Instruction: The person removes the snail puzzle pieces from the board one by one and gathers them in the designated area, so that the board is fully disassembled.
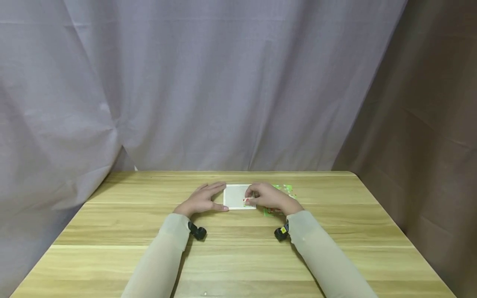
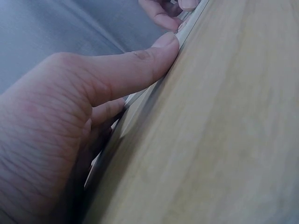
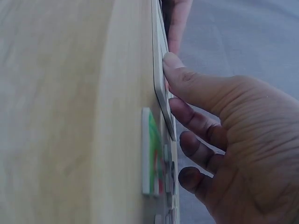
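Observation:
A shallow white-rimmed tray (image 1: 240, 208) with a grey inside lies flat on the table. My left hand (image 1: 203, 199) spreads along its left side, thumb at the near corner and fingers at the far one. In the left wrist view the thumb (image 2: 154, 56) lies straight against the rim. My right hand (image 1: 270, 196) is over the tray's right part. Between its thumb and curled fingers it pinches a small puzzle piece (image 1: 246, 202) in red, white and green, low at the tray's near right corner. The right wrist view mostly hides that piece behind the thumb.
Several loose puzzle pieces (image 1: 288, 188) in green, red and white lie right of the tray, partly under my right wrist. One green-edged piece (image 3: 152, 154) stands out in the right wrist view. A grey curtain (image 1: 223, 82) hangs behind the wooden table (image 1: 238, 256).

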A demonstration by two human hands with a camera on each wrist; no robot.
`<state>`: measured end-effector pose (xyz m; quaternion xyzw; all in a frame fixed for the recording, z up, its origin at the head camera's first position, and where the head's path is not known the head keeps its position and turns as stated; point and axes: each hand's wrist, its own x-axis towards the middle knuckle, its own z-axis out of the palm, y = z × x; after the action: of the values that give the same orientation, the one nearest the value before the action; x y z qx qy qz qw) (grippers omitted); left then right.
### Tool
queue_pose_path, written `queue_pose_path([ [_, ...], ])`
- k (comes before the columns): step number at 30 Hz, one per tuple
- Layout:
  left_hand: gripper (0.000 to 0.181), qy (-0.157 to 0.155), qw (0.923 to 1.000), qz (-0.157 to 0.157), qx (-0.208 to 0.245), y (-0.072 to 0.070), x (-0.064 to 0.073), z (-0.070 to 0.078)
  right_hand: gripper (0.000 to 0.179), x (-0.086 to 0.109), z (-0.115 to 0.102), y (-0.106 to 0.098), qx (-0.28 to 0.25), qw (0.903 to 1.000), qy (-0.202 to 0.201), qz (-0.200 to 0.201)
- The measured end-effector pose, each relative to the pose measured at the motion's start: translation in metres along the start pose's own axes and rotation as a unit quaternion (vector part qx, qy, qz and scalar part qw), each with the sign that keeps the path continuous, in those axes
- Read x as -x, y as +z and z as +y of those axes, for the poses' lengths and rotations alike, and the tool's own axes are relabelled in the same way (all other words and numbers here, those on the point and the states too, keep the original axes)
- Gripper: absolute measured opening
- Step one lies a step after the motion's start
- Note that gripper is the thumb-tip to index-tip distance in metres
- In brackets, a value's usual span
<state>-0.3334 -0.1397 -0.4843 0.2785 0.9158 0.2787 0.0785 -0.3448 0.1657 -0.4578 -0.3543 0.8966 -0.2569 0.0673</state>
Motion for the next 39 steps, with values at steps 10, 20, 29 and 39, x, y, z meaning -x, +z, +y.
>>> queue_pose_path([
  [10,0.102,-0.011,0.9999,-0.009,-0.005,0.003,0.001,0.000,0.021,0.001,-0.001,0.005,0.000,1.0000,0.005,0.002],
  [20,0.102,-0.012,0.9999,-0.009,-0.003,0.000,0.000,-0.002,0.022,0.001,-0.009,0.001,-0.009,0.9994,0.033,-0.005],
  [29,0.101,-0.010,0.9999,-0.004,-0.005,-0.002,-0.002,0.000,0.018,0.000,-0.009,-0.004,-0.035,0.9991,0.023,0.001],
  [39,0.104,-0.012,0.9999,-0.009,-0.001,-0.001,-0.002,0.000,0.010,0.004,-0.004,-0.007,-0.067,0.9973,0.030,0.001],
])
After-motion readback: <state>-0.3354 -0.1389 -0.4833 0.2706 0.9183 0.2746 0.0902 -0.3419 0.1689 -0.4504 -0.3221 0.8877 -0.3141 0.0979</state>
